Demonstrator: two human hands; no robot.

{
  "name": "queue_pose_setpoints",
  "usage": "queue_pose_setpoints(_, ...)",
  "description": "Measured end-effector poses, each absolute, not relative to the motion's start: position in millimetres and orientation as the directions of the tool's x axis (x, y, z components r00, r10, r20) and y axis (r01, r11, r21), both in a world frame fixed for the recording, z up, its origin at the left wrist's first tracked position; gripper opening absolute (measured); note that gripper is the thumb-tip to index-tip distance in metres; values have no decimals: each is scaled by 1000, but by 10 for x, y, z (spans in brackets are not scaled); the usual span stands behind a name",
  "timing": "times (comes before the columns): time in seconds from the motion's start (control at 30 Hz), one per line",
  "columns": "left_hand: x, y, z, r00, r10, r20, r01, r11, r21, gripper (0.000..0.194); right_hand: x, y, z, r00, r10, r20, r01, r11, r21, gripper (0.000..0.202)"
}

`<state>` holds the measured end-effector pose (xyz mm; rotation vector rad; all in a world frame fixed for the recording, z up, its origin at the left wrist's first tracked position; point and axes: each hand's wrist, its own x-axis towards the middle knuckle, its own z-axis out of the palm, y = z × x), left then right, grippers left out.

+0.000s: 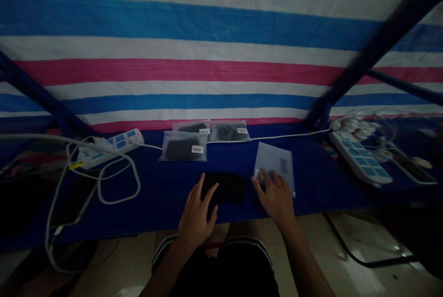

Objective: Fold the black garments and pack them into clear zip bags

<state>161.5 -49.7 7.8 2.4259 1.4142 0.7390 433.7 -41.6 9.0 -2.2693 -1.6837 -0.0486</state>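
Note:
A folded black cloth-like item [228, 188] lies flat near the front edge of the blue table. My left hand [198, 216] is at its left end, fingers spread, with fingertips over it. To the right, a frosted zip bag [277, 156] lies at a slant with a small dark patch and a label inside or on it. My right hand [276, 194] rests on the lower part of that bag, fingers apart and stretched out. Further back lie several similar bags, one a frosted bag with a dark item and barcode label [183, 146], another a labelled bag [230, 131] behind it.
On the left stand a white power strip [119, 142], a looping white cable [137, 186] and a phone [74, 200]. At right are another power strip [362, 158] with chargers and a phone [413, 165]. Striped sheeting [207, 73] hangs behind, between blue frame bars [349, 66].

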Motion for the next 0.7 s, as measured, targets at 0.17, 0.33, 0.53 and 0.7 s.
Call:
queue_pose_setpoints(0.17, 1615, -485, 70, 389, 868, 310, 745, -494, 449, 64, 4174, -292, 239, 162, 975, 150, 907, -87, -413, 69)
queue_pose_setpoints(0.33, 1613, -495, 67, 387, 865, 320, 717, -500, 486, 54, 3962, -266, 317, 45, 964, 263, 828, 111, -550, 54)
queue_pose_setpoints(0.53, 1593, -486, 55, 404, 861, 310, 686, -509, 521, 56, 3518, -389, 339, -36, 988, 150, 897, 98, -431, 56)
queue_pose_setpoints(0.7, 1583, -481, 42, 446, 845, 297, 665, -534, 521, 59, 3415, -440, 470, 57, 993, -101, 898, -95, -430, 47)
